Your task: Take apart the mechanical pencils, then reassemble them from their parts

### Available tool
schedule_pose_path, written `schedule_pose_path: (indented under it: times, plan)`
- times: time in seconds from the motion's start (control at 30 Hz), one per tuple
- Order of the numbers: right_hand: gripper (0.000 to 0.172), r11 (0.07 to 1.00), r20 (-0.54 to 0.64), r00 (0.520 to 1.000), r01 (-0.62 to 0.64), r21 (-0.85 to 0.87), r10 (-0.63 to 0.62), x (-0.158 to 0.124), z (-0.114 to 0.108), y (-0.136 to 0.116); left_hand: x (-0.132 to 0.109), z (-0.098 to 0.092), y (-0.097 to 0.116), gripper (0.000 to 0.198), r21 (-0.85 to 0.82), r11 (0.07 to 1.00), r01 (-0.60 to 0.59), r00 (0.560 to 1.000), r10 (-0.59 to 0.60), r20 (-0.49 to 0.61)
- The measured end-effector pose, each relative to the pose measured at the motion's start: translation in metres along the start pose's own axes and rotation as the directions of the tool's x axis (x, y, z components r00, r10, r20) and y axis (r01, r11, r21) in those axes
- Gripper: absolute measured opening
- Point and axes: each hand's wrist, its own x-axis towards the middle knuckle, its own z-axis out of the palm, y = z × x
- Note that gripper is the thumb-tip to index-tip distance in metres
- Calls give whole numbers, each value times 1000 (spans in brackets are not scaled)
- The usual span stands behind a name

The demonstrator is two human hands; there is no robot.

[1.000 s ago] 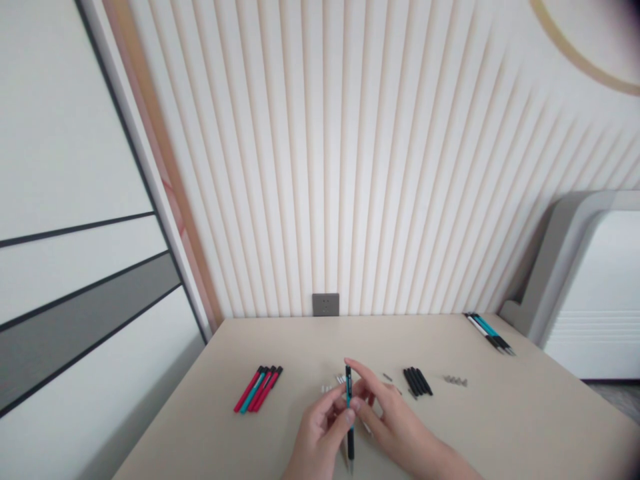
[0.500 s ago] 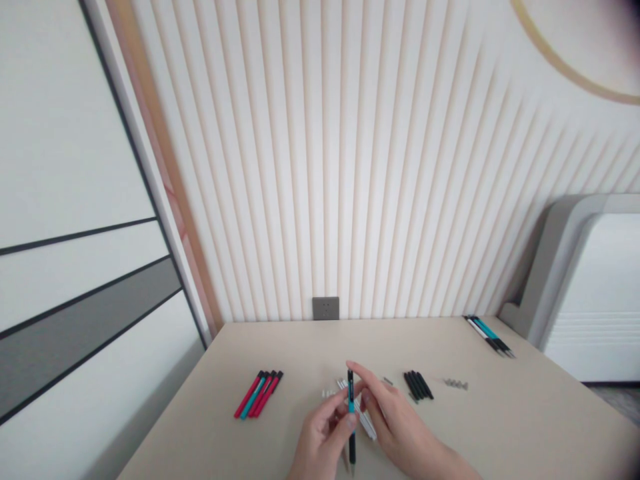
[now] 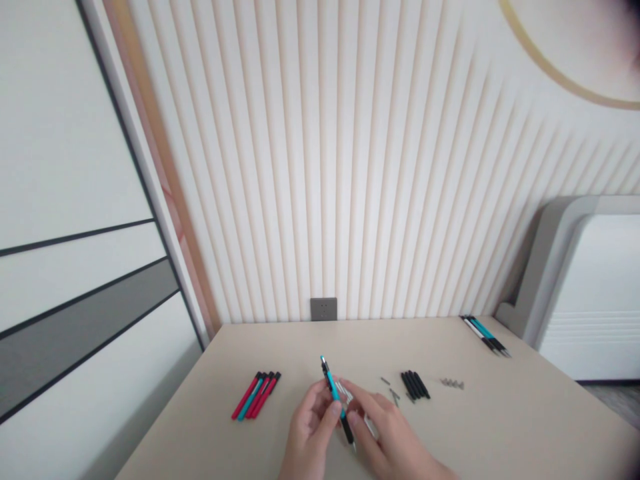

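A blue pen [image 3: 332, 387] with a black grip and a metal tip slants over the near middle of the table, its tip toward me. My left hand [image 3: 313, 427] pinches its barrel between thumb and fingers. My right hand [image 3: 383, 427] is beside the pen's lower part, fingers bent around the black grip; whether they touch it is hard to tell. Behind the hands lie white refills [image 3: 344, 391], partly hidden. Several black grips [image 3: 415, 385] lie to the right, with small springs [image 3: 395, 396] nearer the hand.
Red and teal pen barrels [image 3: 257, 395] with black ends lie on the left of the table [image 3: 200, 413]. Small metal tips [image 3: 453, 383] sit on the right. Pens [image 3: 486, 336] lie at the back right corner. A dark socket [image 3: 323, 309] is on the ribbed wall.
The pen has turned from upright to slanting, its top leaning left. My right index finger has come down from the pen's top toward its lower part. A blue button now shows at the top.
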Motion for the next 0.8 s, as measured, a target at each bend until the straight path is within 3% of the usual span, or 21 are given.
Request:
schedule_pose_path:
  times: [0.33,0.53,0.63,0.7,0.8]
  plan:
    - [29,983,48,997,66,-173,-59,-1,-3,7,2,-6,-4,45,-50,997,-59,983,49,-176]
    - [25,970,-48,997,42,-241,-55,2,-8,9,3,-3,1,54,-30,999,-18,983,12,-184]
    - [28,961,-152,988,-16,-277,-28,8,-24,15,2,-2,4,51,89,996,14,994,-4,-111]
    - [31,952,-243,970,-98,-289,26,11,-40,24,0,-1,5,41,220,975,30,1000,-30,-3]
    - [36,909,-381,913,-274,-313,144,13,-73,49,-6,0,7,35,385,921,-52,982,-24,189]
